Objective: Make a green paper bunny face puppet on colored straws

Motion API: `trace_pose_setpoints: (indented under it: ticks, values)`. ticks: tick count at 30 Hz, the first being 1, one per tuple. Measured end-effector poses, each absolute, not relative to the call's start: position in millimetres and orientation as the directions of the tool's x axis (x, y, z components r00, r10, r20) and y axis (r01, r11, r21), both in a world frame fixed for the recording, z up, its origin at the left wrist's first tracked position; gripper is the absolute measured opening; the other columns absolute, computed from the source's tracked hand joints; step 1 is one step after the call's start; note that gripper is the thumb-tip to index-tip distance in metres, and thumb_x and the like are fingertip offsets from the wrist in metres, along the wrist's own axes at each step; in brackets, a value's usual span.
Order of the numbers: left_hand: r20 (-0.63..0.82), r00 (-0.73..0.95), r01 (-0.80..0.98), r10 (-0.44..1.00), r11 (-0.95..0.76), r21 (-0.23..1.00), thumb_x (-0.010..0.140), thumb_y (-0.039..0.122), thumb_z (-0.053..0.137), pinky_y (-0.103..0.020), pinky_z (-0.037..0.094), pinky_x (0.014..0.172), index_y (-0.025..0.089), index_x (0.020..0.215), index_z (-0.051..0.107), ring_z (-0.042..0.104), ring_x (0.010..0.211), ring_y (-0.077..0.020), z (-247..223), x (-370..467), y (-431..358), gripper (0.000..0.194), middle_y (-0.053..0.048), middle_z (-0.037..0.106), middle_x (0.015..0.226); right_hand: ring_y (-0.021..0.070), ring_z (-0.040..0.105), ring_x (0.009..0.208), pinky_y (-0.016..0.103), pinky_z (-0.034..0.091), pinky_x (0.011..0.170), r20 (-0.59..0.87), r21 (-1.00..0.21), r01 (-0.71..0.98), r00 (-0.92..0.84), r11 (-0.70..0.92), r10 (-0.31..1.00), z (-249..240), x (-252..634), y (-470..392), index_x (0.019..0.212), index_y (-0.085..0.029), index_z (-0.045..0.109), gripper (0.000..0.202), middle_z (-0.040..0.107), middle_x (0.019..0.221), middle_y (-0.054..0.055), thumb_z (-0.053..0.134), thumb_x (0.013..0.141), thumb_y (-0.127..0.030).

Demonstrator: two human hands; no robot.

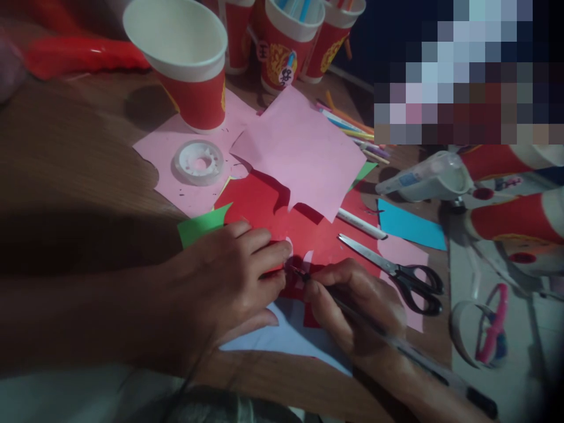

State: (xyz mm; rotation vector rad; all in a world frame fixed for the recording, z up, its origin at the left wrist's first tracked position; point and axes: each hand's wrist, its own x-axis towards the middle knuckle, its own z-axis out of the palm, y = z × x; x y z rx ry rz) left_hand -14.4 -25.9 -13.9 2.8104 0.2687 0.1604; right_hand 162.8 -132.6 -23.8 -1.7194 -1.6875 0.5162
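My right hand (356,305) is closed round a dark pen (374,326), its tip near a small pink paper piece (308,261) on the red paper (326,244). Beside the tip, my left hand (247,270) lies palm down with its fingers spread a little, pressing on the red paper; part of a small pink piece shows at its fingertips. Light blue paper (286,338) lies partly under both hands. Black-handled scissors (392,267) rest to the right, blades slightly apart.
A tape roll (199,161) and a red cup (194,100) stand on pink paper (171,144). More pink paper (304,153) overlaps the red. Several cups stand behind; straws (352,132), blue paper (412,223) and a clear container (436,176) are right. Green paper (202,226) lies left.
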Motion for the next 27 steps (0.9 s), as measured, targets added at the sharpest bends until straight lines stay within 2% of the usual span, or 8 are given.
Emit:
trace_pose_setpoints:
  ticks: [4, 7, 14, 21, 27]
  values:
    - [0.082, 0.977, 0.163, 0.197, -0.938, 0.307, 0.081, 0.041, 0.058, -0.037, 0.041, 0.07, 0.019, 0.091, 0.067, 0.051, 0.081, -0.0218, -14.5, -14.1, -25.8, 0.025, -0.008, 0.061, 0.101, 0.0074, 0.05, 0.033, 0.017, 0.038, 0.033, 0.08, -0.77, 0.638, 0.134, -0.024, 0.988, -20.4, 164.9, -131.7, 0.074, -0.021, 0.052, 0.011, 0.058, 0.046, -0.007, 0.059, 0.081, -0.018]
    - [0.085, 0.976, 0.164, 0.199, -0.935, 0.315, 0.082, 0.04, 0.058, -0.037, 0.041, 0.07, 0.019, 0.091, 0.067, 0.051, 0.08, -0.0214, -14.7, -13.7, -25.6, 0.024, -0.008, 0.061, 0.1, 0.0076, 0.051, 0.033, 0.017, 0.039, 0.032, 0.075, -0.802, 0.597, 0.145, -0.026, 0.987, -20.6, 165.6, -132.1, 0.075, -0.022, 0.051, 0.011, 0.059, 0.045, -0.008, 0.058, 0.082, -0.017]
    - [0.067, 0.975, 0.181, 0.213, -0.93, 0.319, 0.081, 0.041, 0.058, -0.037, 0.041, 0.071, 0.02, 0.092, 0.066, 0.051, 0.081, -0.0217, -13.8, -14.0, -26.5, 0.025, -0.008, 0.061, 0.101, 0.0074, 0.05, 0.034, 0.019, 0.039, 0.035, 0.113, -0.768, 0.64, 0.146, -0.007, 0.983, -24.4, 165.3, -132.7, 0.075, -0.021, 0.053, 0.009, 0.058, 0.047, -0.006, 0.059, 0.08, -0.017]
    - [0.071, 0.977, 0.168, 0.199, -0.934, 0.314, 0.081, 0.041, 0.059, -0.037, 0.042, 0.071, 0.019, 0.091, 0.066, 0.052, 0.081, -0.022, -13.4, -13.6, -25.7, 0.025, -0.008, 0.062, 0.1, 0.0053, 0.048, 0.033, 0.016, 0.037, 0.034, 0.11, -0.749, 0.662, 0.1, 0.016, 0.989, -22.2, 165.4, -131.5, 0.075, -0.021, 0.051, 0.01, 0.057, 0.045, -0.007, 0.057, 0.081, -0.016]
    - [0.076, 0.974, 0.179, 0.214, -0.93, 0.321, 0.08, 0.042, 0.06, -0.037, 0.042, 0.074, 0.02, 0.093, 0.067, 0.052, 0.082, -0.0216, -14.0, -13.8, -26.1, 0.026, -0.007, 0.062, 0.102, 0.0071, 0.046, 0.034, 0.019, 0.036, 0.035, 0.118, -0.737, 0.676, 0.133, -0.003, 0.984, -25.8, 162.5, -133.5, 0.073, -0.022, 0.053, 0.009, 0.055, 0.047, -0.006, 0.058, 0.08, -0.019]
